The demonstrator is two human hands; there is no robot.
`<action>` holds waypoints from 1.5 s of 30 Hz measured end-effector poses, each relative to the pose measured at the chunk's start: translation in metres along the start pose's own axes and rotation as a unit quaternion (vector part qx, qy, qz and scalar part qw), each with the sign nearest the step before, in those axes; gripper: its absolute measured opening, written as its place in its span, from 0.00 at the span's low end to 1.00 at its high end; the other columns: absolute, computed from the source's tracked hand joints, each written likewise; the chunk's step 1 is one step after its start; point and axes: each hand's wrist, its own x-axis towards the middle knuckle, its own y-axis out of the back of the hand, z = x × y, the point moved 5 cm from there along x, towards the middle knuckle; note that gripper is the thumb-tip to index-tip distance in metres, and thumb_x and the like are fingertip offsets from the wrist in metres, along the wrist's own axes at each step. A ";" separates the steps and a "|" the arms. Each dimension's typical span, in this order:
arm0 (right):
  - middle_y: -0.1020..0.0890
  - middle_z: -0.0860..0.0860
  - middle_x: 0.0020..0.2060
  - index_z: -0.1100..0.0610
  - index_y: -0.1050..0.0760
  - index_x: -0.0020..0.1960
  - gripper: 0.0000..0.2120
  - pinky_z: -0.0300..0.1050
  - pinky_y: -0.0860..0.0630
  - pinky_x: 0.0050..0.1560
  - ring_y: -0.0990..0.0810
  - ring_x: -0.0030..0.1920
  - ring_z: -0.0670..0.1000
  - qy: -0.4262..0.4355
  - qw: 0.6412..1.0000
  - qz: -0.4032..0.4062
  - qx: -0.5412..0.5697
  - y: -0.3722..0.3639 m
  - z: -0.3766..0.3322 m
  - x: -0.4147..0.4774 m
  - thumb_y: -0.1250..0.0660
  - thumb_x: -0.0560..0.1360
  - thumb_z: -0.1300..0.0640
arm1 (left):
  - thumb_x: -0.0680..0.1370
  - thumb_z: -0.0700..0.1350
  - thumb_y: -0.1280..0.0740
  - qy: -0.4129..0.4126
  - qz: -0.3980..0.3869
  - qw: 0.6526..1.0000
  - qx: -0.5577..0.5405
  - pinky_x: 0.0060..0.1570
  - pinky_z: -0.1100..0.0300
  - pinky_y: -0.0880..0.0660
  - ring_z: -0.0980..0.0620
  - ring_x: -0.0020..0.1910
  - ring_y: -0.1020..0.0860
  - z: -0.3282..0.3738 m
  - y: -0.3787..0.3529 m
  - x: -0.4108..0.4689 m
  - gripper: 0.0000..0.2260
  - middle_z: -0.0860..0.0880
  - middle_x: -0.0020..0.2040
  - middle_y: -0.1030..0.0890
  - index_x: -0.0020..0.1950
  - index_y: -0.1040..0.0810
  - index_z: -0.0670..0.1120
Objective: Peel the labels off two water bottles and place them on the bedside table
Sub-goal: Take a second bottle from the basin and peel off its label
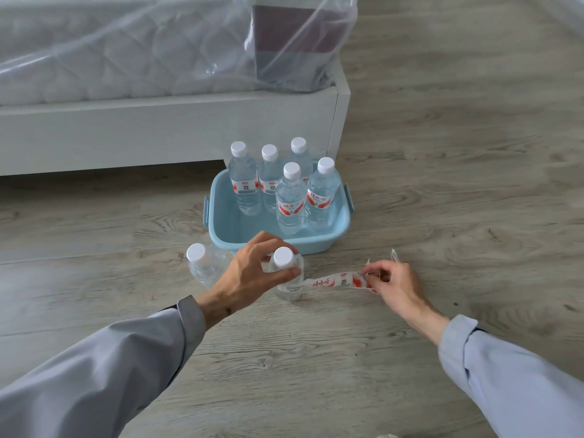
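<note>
Head view, left hand (252, 273) closed around upright bottle (289, 279) on wood floor (442, 184), right hand (393, 282) pinching end of red-and-white label (335, 281) stretched sideways from bottle, bare bottle (202, 267) just left, five labelled bottles (290, 200) in blue tub (281, 241) beyond, beside white bed frame (158, 131).

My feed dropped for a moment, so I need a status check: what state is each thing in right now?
Left hand: gripping held bottle's neck.
Right hand: pinching label's free end.
Held bottle: upright on floor.
Label: mostly peeled, one end at the bottle.
Bare bottle: upright, no label.
Five tub bottles: upright, labelled.
Blue tub: open.
</note>
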 end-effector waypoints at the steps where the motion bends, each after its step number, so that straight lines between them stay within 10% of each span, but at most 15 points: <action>1: 0.13 0.44 0.39 0.46 0.14 0.45 0.09 0.49 0.17 0.45 0.12 0.43 0.52 0.000 1.000 0.001 -0.006 0.000 0.000 0.000 0.22 0.75 0.60 | 0.74 0.47 0.19 0.001 -0.002 1.000 -0.003 0.62 0.48 0.19 0.49 0.57 0.17 -0.001 -0.001 0.000 0.14 0.49 0.57 0.19 0.59 0.13 0.47; 12: 0.10 0.52 0.47 0.56 0.12 0.52 0.07 0.38 0.25 0.39 0.20 0.37 0.42 -0.058 0.994 0.045 -0.075 0.002 0.006 0.008 0.22 0.75 0.57 | 0.70 0.52 0.17 0.021 0.071 0.997 0.003 0.49 0.57 0.23 0.54 0.48 0.19 -0.005 -0.015 -0.002 0.17 0.52 0.49 0.16 0.50 0.21 0.48; 16: 0.11 0.56 0.53 0.56 0.11 0.52 0.06 0.41 0.26 0.49 0.15 0.53 0.58 -0.103 0.986 0.100 -0.083 0.024 0.014 0.016 0.24 0.76 0.60 | 0.68 0.58 0.20 0.017 0.102 0.995 -0.008 0.43 0.66 0.26 0.53 0.46 0.21 -0.009 -0.012 -0.007 0.19 0.54 0.46 0.18 0.47 0.23 0.50; 22: 0.10 0.54 0.46 0.52 0.12 0.50 0.07 0.42 0.23 0.46 0.15 0.46 0.54 -0.068 0.989 0.124 -0.029 0.031 -0.002 0.035 0.26 0.76 0.62 | 0.68 0.57 0.17 0.024 0.075 0.997 -0.017 0.50 0.57 0.22 0.52 0.50 0.18 -0.010 -0.015 -0.006 0.20 0.53 0.51 0.16 0.50 0.21 0.50; 26: 0.11 0.52 0.50 0.57 0.14 0.58 0.11 0.28 0.25 0.46 0.12 0.52 0.52 -0.043 0.994 0.097 -0.005 0.021 -0.010 0.039 0.25 0.76 0.62 | 0.69 0.53 0.16 0.024 0.080 0.996 -0.022 0.51 0.60 0.23 0.51 0.51 0.18 -0.006 -0.016 -0.008 0.18 0.52 0.50 0.16 0.50 0.21 0.50; 35: 0.13 0.53 0.61 0.57 0.18 0.65 0.19 0.38 0.25 0.59 0.16 0.60 0.50 0.015 0.998 0.041 0.035 0.006 -0.046 0.014 0.24 0.75 0.64 | 0.72 0.51 0.18 0.016 0.071 0.997 -0.004 0.54 0.73 0.27 0.59 0.54 0.18 -0.003 -0.010 -0.018 0.17 0.57 0.54 0.15 0.58 0.18 0.50; 42: 0.15 0.51 0.64 0.57 0.21 0.70 0.27 0.45 0.22 0.69 0.17 0.64 0.48 0.129 0.984 -0.105 0.059 -0.046 -0.111 -0.019 0.23 0.72 0.70 | 0.74 0.52 0.20 -0.030 0.107 0.994 0.024 0.60 0.62 0.21 0.60 0.59 0.17 0.025 0.036 -0.033 0.21 0.53 0.58 0.15 0.64 0.17 0.47; 45: 0.16 0.48 0.64 0.53 0.21 0.69 0.31 0.45 0.24 0.71 0.18 0.66 0.44 0.157 0.975 -0.143 0.064 -0.057 -0.126 -0.030 0.21 0.69 0.70 | 0.75 0.53 0.22 -0.064 0.168 0.982 0.064 0.57 0.75 0.28 0.71 0.55 0.22 0.041 0.077 -0.040 0.19 0.60 0.57 0.17 0.62 0.17 0.47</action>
